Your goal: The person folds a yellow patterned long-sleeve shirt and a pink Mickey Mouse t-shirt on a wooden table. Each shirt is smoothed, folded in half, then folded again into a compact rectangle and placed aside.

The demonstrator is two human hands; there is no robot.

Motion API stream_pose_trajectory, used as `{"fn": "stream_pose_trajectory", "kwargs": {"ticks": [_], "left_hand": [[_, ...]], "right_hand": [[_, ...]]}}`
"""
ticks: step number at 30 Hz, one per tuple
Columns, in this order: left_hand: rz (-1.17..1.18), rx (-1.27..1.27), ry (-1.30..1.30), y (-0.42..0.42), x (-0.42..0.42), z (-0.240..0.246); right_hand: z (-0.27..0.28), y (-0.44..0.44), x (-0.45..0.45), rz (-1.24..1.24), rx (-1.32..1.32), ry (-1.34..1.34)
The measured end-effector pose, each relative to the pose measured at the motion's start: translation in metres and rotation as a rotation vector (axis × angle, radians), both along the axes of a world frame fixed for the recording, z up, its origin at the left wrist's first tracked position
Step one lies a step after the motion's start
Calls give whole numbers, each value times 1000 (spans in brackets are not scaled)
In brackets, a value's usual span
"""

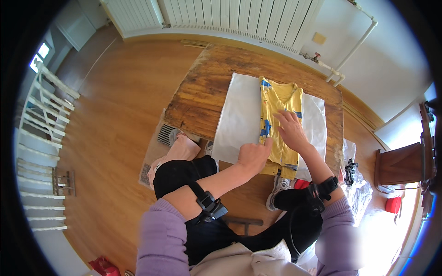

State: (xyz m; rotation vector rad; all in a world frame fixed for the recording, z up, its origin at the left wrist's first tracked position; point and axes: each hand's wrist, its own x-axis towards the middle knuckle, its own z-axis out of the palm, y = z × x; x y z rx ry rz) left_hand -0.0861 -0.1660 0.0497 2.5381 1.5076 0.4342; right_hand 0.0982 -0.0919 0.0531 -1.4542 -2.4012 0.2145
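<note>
A yellow V-neck garment with blue patches [283,93] lies folded lengthwise into a narrow shape on a white sheet [238,114], on a wooden table [197,100]. Its lower end hangs over the table's near edge. My left hand [253,155] touches the garment's left edge with the index finger stretched out, the other fingers curled; whether it pinches cloth cannot be told. My right hand [291,131] rests flat over the middle of the garment, slightly blurred, fingers spread and holding nothing.
Pink cloth [179,150] lies on the floor left of the table, beside my knee. Clear plastic wrapping [359,189] and a red bucket [393,205] are on the right. A white radiator [241,17] stands beyond the table, with pipes [355,45] by the wall. A white railing [41,138] is at left.
</note>
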Motion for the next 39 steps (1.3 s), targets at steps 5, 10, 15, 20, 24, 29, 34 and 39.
{"fn": "stream_pose_trajectory", "kwargs": {"ticks": [5,10,15,20,24,29,34,39], "left_hand": [[7,-89,56,-1,-4,2],[22,-133,68,-9,-7,11],[50,-177,33,-13,-6,10],[82,-110,120,-5,-7,4],[-36,-221,208,-14,-6,13],[-54,-364,251,-14,-4,26],[-61,-473,278,-16,-2,27],[-35,-473,299,-13,-5,20]], "right_hand": [[-24,7,-17,2,-51,-225],[-32,7,-20,-19,9,-333],[-32,7,-20,-36,-9,-337],[-33,7,-18,-6,9,-309],[-36,7,-17,-23,20,-314],[-35,5,-19,-17,42,-291],[-34,5,-19,-4,51,-348],[-36,6,-20,-41,2,-326]]}}
